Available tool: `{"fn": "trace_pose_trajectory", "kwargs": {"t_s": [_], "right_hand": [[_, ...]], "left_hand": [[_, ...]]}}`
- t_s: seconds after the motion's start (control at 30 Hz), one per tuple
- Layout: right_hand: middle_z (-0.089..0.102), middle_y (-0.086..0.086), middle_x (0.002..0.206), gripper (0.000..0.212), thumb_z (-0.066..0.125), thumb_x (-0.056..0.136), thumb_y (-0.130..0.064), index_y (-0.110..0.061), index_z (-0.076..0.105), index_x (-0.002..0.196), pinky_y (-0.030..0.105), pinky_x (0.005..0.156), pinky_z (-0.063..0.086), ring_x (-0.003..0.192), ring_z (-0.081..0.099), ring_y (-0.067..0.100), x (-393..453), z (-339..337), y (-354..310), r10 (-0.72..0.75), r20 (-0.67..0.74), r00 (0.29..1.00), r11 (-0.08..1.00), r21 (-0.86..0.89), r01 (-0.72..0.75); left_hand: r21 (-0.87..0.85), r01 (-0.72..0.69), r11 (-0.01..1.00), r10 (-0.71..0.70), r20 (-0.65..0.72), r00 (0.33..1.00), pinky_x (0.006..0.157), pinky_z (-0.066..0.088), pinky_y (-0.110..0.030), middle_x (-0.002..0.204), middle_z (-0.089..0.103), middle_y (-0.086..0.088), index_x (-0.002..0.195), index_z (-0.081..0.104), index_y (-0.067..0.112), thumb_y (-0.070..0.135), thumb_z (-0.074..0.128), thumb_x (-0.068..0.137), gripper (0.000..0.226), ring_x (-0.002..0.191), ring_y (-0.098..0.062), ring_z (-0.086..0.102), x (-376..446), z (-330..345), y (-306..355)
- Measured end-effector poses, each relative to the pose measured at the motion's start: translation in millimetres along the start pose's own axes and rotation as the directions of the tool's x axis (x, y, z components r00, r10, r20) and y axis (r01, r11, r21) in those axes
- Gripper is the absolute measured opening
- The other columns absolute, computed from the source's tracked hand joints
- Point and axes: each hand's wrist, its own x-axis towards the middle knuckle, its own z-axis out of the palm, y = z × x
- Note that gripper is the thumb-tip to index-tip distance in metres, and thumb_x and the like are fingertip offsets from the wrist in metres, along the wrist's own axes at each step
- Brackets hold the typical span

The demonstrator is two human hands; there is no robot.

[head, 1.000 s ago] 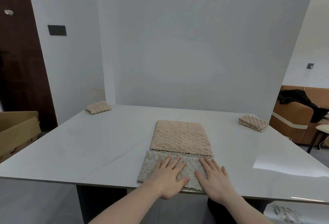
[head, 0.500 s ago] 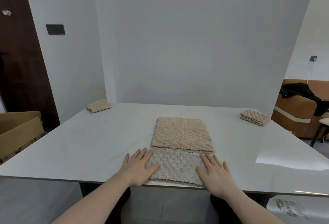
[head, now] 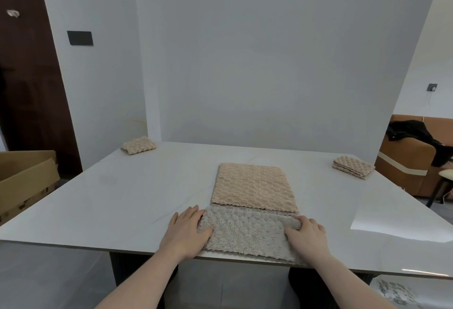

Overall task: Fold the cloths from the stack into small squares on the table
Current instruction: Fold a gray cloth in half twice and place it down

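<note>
A grey textured cloth (head: 247, 231), folded into a wide strip, lies at the near edge of the white table (head: 127, 198). My left hand (head: 187, 230) lies at its left end with the thumb on the cloth. My right hand (head: 307, 235) grips its right end, fingers curled around the edge. Just beyond it lies the stack of flat beige cloths (head: 253, 186). A small folded beige cloth (head: 139, 145) sits at the far left corner. A small pile of folded cloths (head: 353, 167) sits at the far right.
A cardboard box (head: 24, 181) stands left of the table. A brown sofa with a dark garment (head: 416, 151) is to the right. A white wall backs the table.
Both hands slid apart from the middle of the grey cloth to its two ends. The right fingers have curled around the right edge.
</note>
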Motion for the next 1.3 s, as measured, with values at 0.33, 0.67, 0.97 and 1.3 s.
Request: {"fn": "trace_pose_trajectory", "kwargs": {"t_s": [0.33,0.67,0.97,1.3], "right_hand": [[0.064,0.004,0.085,0.027,0.076,0.076,-0.021,-0.012,0.059,0.094,0.032,0.066,0.045,0.081,0.060,0.021,7.3,-35.5,-12.4,0.072,0.124,0.990,0.969,0.226,-0.099],[0.071,0.013,0.100,0.051,0.077,0.081,-0.020,-0.017,0.051,0.125,0.030,0.063,0.056,0.076,0.069,0.021,10.2,-57.0,-59.7,0.039,0.173,0.984,0.863,0.491,-0.121],[0.069,0.016,0.088,0.042,0.067,0.085,-0.002,-0.010,0.051,0.124,0.035,0.062,0.064,0.061,0.067,0.023,-8.8,-24.1,-134.2,-0.100,0.298,0.949,0.775,0.621,-0.113],[0.067,0.009,0.102,0.042,0.066,0.079,-0.006,-0.019,0.052,0.117,0.041,0.074,0.064,0.074,0.074,0.023,-29.6,39.7,-158.5,-0.231,0.302,0.925,0.788,0.616,-0.005]], "left_hand": [[-0.020,-0.005,1.000,0.005,-0.019,1.000,0.127,-0.001,-0.038,0.169,0.015,0.007,0.159,0.025,0.033,0.062,0.037,0.095,0.071,0.155,-0.009,0.008,-3.2,-3.0,1.3],[-0.045,0.003,0.999,-0.004,-0.029,1.000,0.127,0.001,-0.039,0.168,0.018,0.007,0.158,0.028,0.033,0.068,0.038,0.087,0.079,0.155,-0.010,0.012,-4.7,-3.8,1.2],[-0.189,-0.016,0.982,0.002,-0.071,0.997,0.127,0.001,-0.037,0.167,0.016,0.014,0.157,0.026,0.038,0.069,0.046,0.082,0.084,0.153,-0.004,0.014,-7.4,-5.8,-1.8],[-0.433,-0.012,0.901,-0.044,-0.119,0.992,0.121,0.025,-0.039,0.152,0.045,0.019,0.099,0.073,0.045,0.052,0.056,0.092,0.020,0.139,-0.005,0.041,-5.8,-13.9,-6.3]]}}
